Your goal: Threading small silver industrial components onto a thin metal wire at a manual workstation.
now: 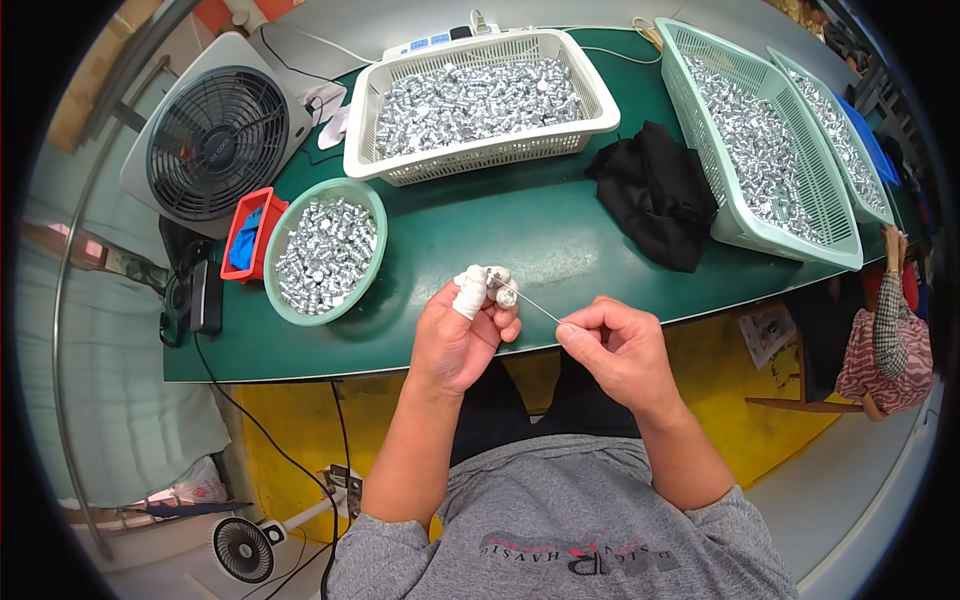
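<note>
1. While both forearms rise from the lower edge and bend inward, the hands meet just over the near edge of the green tabletop [560,225].
2. Left hand [462,335], its thumb wrapped in white tape, is curled tight around a small silver piece [505,293].
3. Right hand [618,350] pinches a thin wire [535,305] that runs to that piece.
4. Beyond the left hand sits a round green bowl [372,205] of silver pieces; past the right, a black cloth [655,190].
5. Bare tabletop lies between.
</note>
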`<state>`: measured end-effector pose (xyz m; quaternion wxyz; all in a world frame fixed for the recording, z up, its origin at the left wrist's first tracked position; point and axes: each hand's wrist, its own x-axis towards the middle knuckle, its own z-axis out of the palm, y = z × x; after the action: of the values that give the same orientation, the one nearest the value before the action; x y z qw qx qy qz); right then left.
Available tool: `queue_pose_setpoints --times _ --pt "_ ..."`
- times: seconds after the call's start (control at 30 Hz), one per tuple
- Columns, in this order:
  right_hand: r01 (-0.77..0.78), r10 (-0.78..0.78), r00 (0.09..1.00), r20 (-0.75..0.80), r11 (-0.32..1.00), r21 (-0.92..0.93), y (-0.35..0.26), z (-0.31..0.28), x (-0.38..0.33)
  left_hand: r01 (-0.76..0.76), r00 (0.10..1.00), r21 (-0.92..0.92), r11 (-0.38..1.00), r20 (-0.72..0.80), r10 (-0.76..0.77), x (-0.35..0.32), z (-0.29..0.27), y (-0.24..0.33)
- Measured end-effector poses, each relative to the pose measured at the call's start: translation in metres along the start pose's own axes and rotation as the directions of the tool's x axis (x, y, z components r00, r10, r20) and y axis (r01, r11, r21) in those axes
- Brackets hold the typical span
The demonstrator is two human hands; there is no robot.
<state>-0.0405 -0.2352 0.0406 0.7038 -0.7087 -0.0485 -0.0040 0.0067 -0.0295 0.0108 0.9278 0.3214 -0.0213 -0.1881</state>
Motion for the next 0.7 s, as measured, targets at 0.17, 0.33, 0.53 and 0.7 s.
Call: queue_pose_setpoints --times 0.17,0.33,0.53,0.7 --pt "0.228 -0.229 0.973 0.009 0.962 -0.150 0.007 -0.001 0.005 0.026 0.999 0.163 0.986 -0.033 -0.021 -0.004 0.003 0.003" --pt "-0.055 0.028 0.992 0.123 0.973 0.224 0.007 -0.023 0.003 0.058 0.997 0.275 0.960 -0.058 -0.044 -0.004 0.014 0.010" --pt "-0.330 0.271 0.939 0.210 0.880 0.341 0.005 -0.016 -0.001 -0.034 0.999 0.553 0.832 0.027 0.023 -0.004 0.005 0.013" --pt "0.438 -0.468 0.883 0.029 0.800 -0.410 0.005 -0.011 -0.001 -0.012 0.994 0.448 0.894 -0.093 0.060 -0.004 0.010 0.010"
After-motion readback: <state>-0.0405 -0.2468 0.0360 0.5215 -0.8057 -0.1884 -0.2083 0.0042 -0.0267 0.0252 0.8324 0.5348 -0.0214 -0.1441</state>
